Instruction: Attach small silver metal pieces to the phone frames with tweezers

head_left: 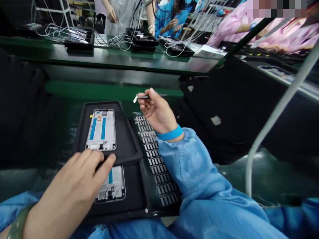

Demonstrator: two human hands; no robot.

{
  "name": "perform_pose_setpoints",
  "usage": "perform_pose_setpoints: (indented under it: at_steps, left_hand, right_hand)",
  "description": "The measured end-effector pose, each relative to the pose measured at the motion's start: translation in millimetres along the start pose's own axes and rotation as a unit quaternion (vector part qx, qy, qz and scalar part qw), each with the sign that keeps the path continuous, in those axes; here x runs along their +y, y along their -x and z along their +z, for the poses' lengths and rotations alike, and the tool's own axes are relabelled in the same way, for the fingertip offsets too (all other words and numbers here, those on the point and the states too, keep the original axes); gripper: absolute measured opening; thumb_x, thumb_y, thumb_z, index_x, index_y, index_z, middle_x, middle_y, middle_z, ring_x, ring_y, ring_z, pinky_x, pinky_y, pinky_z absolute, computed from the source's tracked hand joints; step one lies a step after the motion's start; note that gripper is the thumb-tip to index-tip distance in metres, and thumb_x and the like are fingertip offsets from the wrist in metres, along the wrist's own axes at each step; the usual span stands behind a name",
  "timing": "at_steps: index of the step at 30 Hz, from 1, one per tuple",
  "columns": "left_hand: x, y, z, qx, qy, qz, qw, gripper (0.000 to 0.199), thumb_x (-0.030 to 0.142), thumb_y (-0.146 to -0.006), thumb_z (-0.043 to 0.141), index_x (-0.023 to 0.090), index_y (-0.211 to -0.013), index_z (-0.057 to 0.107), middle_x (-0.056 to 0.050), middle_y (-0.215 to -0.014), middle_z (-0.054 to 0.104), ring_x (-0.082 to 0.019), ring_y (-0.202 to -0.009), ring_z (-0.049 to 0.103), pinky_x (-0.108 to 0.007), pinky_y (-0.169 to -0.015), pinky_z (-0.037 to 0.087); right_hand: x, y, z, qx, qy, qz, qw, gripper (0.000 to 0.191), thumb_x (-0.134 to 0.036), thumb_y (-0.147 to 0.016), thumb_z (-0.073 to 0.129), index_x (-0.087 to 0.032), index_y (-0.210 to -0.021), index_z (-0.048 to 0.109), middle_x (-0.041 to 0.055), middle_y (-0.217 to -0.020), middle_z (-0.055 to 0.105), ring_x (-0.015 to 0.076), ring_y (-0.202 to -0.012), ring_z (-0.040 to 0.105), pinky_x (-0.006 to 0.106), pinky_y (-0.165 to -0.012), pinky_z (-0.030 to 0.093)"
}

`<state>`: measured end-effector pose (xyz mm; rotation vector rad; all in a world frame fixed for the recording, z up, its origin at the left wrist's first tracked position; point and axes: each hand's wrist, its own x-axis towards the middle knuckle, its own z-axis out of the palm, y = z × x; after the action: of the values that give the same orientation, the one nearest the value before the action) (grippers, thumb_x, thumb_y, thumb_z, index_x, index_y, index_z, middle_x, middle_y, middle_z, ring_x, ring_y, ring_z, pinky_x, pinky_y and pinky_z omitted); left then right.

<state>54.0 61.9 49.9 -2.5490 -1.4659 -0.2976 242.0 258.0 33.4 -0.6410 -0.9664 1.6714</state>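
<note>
In my right hand (pixel 159 111) is a pair of dark tweezers (pixel 147 97), held up above the work surface. A small whitish piece (pixel 135 98) sits at their tips. My left hand (pixel 72 181) curls its fingers over the front rim of the upper black tray (pixel 127 142), close to the bottom end of a silver phone frame (pixel 109 132) with blue strips. That tray overlaps a lower black tray (pixel 136 196), which holds a second phone frame (pixel 117 184), partly hidden by my left hand. Beside the trays lies a sheet of small metallic parts (pixel 154 156), partly under my right forearm.
Black stacked trays (pixel 224 109) stand on the right, with a pale grey tube (pixel 271 122) rising in front. More dark material (pixel 20 116) is at left. Across the back, a green ledge (pixel 112 59) carries trays and tangled white cables (pixel 56 33). Several people work beyond it.
</note>
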Motion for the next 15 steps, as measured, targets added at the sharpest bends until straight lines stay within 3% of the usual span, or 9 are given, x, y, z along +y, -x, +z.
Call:
perform_pose_setpoints:
  at_steps: [4,8,12,15]
  left_hand:
    - [22.1,5.8,-7.1,0.029,-0.002,0.078,0.997,0.046,0.001,-0.079,0.028,0.014,-0.11,0.06,-0.005,-0.082,0.065,-0.016,-0.07,0.058,-0.029,-0.063,0.048]
    - [40.6,14.5,-0.1,0.011,0.018,0.125,0.992,0.044,0.004,-0.083,0.027,0.02,-0.093,0.067,-0.001,-0.083,0.069,-0.015,-0.07,0.06,-0.027,-0.061,0.049]
    - [57.3,21.8,14.5,0.035,0.046,0.12,0.991,0.046,0.004,-0.085,0.026,0.022,-0.087,0.068,0.001,-0.076,0.068,-0.013,-0.067,0.06,-0.027,-0.061,0.049]
    - [52.7,18.0,17.1,0.086,0.089,0.098,0.987,0.042,0.012,-0.091,0.027,0.021,-0.087,0.068,0.003,-0.068,0.067,-0.012,-0.059,0.059,-0.027,-0.057,0.048]
  right_hand:
    - [12.3,6.3,9.8,-0.059,0.016,0.056,0.997,0.026,-0.037,-0.071,0.072,-0.016,-0.082,0.061,-0.0001,-0.081,0.069,0.006,-0.068,0.065,0.012,-0.059,0.055]
    - [21.8,12.4,17.3,-0.084,0.028,0.103,0.991,0.029,-0.035,-0.069,0.075,-0.015,-0.081,0.059,0.0024,-0.079,0.07,0.0078,-0.065,0.066,0.014,-0.06,0.056]
    - [29.6,20.0,24.3,-0.095,0.056,0.112,0.988,0.028,-0.033,-0.069,0.075,-0.015,-0.082,0.057,0.0023,-0.08,0.069,0.0113,-0.069,0.068,0.018,-0.063,0.058]
    - [35.4,25.0,31.6,-0.089,0.099,0.097,0.986,0.028,-0.032,-0.071,0.073,-0.016,-0.086,0.056,-0.0001,-0.074,0.067,0.012,-0.066,0.068,0.018,-0.06,0.058]
